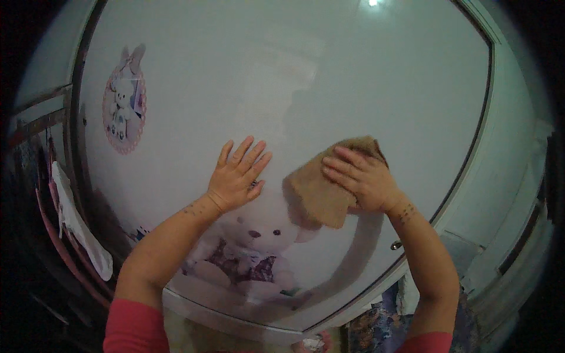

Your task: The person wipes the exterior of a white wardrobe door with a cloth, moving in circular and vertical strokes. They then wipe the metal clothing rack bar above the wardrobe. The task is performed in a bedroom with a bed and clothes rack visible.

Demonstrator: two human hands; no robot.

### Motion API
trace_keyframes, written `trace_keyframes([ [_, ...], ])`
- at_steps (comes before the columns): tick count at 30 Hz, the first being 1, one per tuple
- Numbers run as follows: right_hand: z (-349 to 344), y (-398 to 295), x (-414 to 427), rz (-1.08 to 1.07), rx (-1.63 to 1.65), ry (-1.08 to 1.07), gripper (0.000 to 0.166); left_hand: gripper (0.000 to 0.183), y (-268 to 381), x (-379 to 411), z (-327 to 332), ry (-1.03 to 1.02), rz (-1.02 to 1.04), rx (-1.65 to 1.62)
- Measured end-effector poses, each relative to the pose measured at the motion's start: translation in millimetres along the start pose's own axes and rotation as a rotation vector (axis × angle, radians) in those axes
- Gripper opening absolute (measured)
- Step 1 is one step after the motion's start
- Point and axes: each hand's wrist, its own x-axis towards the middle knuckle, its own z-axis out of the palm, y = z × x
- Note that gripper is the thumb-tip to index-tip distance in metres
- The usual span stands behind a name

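My right hand (364,178) presses a brown cloth (320,189) against a glossy white door or panel (198,79). The cloth spreads out to the left of the hand and below it, and part of it lies hidden under the palm. To the left, my left hand (240,174) is on or close to the same surface, fingers spread, holding nothing. Below the hands the panel bears a teddy bear picture (254,251). An oval picture with rabbit ears and a small bear (124,106) is at its upper left.
A pale frame (496,101) borders the panel on the right, with a small metal knob or lock (396,245) by my right forearm. At the left hang a white cloth (79,225) and pinkish straps or strips. Patterned fabric (375,326) lies at the bottom right.
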Motion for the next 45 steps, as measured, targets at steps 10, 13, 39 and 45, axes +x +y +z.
trace_keyframes([
  [10, -28.5, 112.3, 16.8, 0.486, -0.380, 0.547, 0.072, 0.066, -1.0, -1.2, -0.9, -0.011, 0.011, -0.013],
  [13, -31.6, 143.3, 32.1, 0.638, -0.435, 0.678, 0.069, 0.066, -1.7, -1.7, 0.2, 0.036, 0.028, -0.018],
  [39, -29.6, 109.5, -28.2, 0.473, -0.377, 0.381, 0.073, 0.061, -3.5, -1.2, -2.9, 0.015, 0.001, -0.004],
  [45, -26.0, 164.3, -89.6, 0.800, -0.303, 0.671, 0.067, 0.059, -1.5, -1.4, -3.9, -0.005, -0.017, 0.004],
])
